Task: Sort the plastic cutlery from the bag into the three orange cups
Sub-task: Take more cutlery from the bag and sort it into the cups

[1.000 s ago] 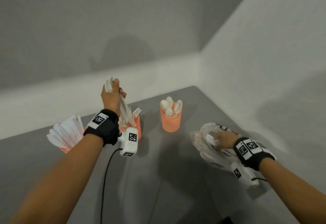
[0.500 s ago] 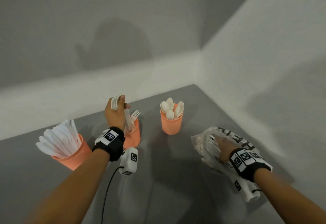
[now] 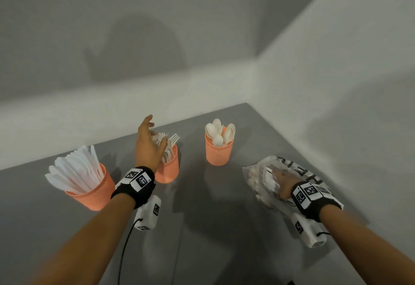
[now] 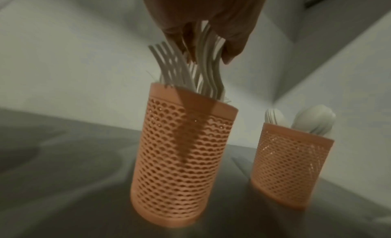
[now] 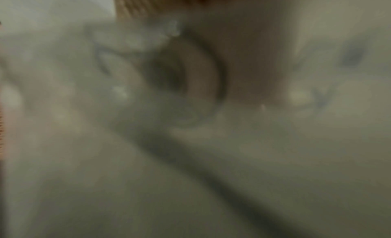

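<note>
Three orange mesh cups stand on the grey table (image 3: 202,228). The left cup (image 3: 92,195) holds white knives (image 3: 74,172), the middle cup (image 3: 168,170) forks (image 3: 174,139), the right cup (image 3: 219,152) spoons (image 3: 219,132). My left hand (image 3: 152,136) hovers over the middle cup (image 4: 180,158) with fingers spread; in the left wrist view they brush the fork tops (image 4: 169,62) without gripping. My right hand (image 3: 280,181) lies in the clear printed bag (image 3: 298,170) on a stack of white cutlery (image 3: 268,179), its fingers hidden by plastic. The right wrist view is a blur.
The table's far edge meets a pale wall ledge, and a wall runs close along the right side behind the bag. A black cable (image 3: 123,251) trails from the left wrist camera toward me. The spoon cup (image 4: 289,166) stands right of the fork cup.
My left hand lowered a bundle of forks into the middle cup and let go, fingers now spread. The right hand stayed in the bag. The view shifted, showing the knife cup fully.
</note>
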Demonstrator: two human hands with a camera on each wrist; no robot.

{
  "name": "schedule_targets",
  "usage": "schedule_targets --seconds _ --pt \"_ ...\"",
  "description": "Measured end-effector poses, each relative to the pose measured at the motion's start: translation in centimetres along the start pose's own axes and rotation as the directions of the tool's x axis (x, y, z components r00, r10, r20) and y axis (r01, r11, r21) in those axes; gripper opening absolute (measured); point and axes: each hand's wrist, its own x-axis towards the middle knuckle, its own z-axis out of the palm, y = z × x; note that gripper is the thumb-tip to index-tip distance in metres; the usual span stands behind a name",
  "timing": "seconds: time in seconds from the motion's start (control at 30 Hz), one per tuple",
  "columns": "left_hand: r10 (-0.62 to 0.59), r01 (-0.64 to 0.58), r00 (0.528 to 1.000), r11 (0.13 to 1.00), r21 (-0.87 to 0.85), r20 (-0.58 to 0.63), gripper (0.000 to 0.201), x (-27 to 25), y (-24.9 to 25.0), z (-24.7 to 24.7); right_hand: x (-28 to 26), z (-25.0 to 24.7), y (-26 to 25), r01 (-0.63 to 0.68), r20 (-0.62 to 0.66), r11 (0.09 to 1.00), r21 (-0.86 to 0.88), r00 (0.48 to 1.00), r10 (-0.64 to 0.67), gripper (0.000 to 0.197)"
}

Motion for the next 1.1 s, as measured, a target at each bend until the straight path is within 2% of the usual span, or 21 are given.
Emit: schedule_targets --seconds 0.07,0.13,0.23,0.3,0.43,0.57,0.67,0.77,0.87,0.93,0.97,1.03,1.1 --pt "0.102 -0.109 0.992 0.989 0.104 0.068 0.06 -0.1 0.2 -0.5 -0.2 0.0 -0.1 0.002 -0.001 1.0 0.011 1.0 -0.002 0.08" --pt "0.15 -0.192 0.975 0.939 0.286 0.162 0.044 -0.1 0.3 -0.7 -0.3 0.0 -0.4 0.012 -0.001 1.0 0.018 1.0 -0.012 0.083" --pt "0.096 -0.25 0.954 0.774 0.582 0.283 0.051 -0.7 0.3 -0.4 -0.4 0.2 -0.8 0.036 -0.001 0.999 0.024 0.999 -0.036 0.085" --pt "0.07 -0.261 0.949 0.718 0.645 0.306 0.05 -1.2 0.4 -0.1 -0.4 0.3 -1.1 0.045 -0.012 0.999 0.027 0.999 -0.045 0.084" --pt "0.15 -0.312 0.936 0.77 0.556 0.318 0.057 -0.9 1.6 -0.6 -0.6 0.7 -1.7 0.075 -0.04 0.997 0.012 0.996 -0.074 0.082" --pt "0.08 -0.267 0.93 0.819 0.508 0.36 0.062 -0.8 2.1 -0.8 -0.7 1.1 -2.5 0.103 -0.074 0.995 -0.014 0.992 -0.104 0.086" --pt "0.061 -0.284 0.913 0.805 0.521 0.403 0.06 -1.2 1.6 -0.5 -1.0 1.1 -3.1 0.106 -0.061 0.994 -0.011 0.992 -0.107 0.087" --pt "0.062 -0.322 0.897 0.769 0.553 0.437 0.071 -1.5 0.6 -0.2 -0.7 1.4 -3.7 0.119 -0.055 0.993 0.0 0.991 -0.118 0.086" --pt "0.032 -0.286 0.921 0.735 0.615 0.389 0.074 -1.5 -0.3 0.0 -0.8 1.4 -4.3 0.137 -0.045 0.99 0.015 0.99 -0.137 0.088" --pt "-0.006 -0.256 0.92 0.748 0.612 0.392 0.084 -1.5 -0.2 0.0 -0.9 1.4 -4.7 0.152 -0.027 0.988 0.032 0.988 -0.151 0.085" --pt "-0.014 -0.242 0.923 0.757 0.607 0.385 0.083 -1.6 0.3 0.1 -0.9 1.4 -4.9 0.164 -0.022 0.986 0.033 0.986 -0.163 0.084" --pt "0.062 -0.253 0.939 0.79 0.558 0.337 0.075 -2.1 1.8 0.4 -0.8 1.4 -5.1 0.182 -0.034 0.981 0.058 0.983 -0.181 0.085" --pt "0.17 -0.283 0.939 0.875 0.393 0.298 0.066 -3.2 4.3 1.1 -0.9 1.2 -4.9 0.17 -0.036 0.982 0.077 0.985 -0.168 0.093"
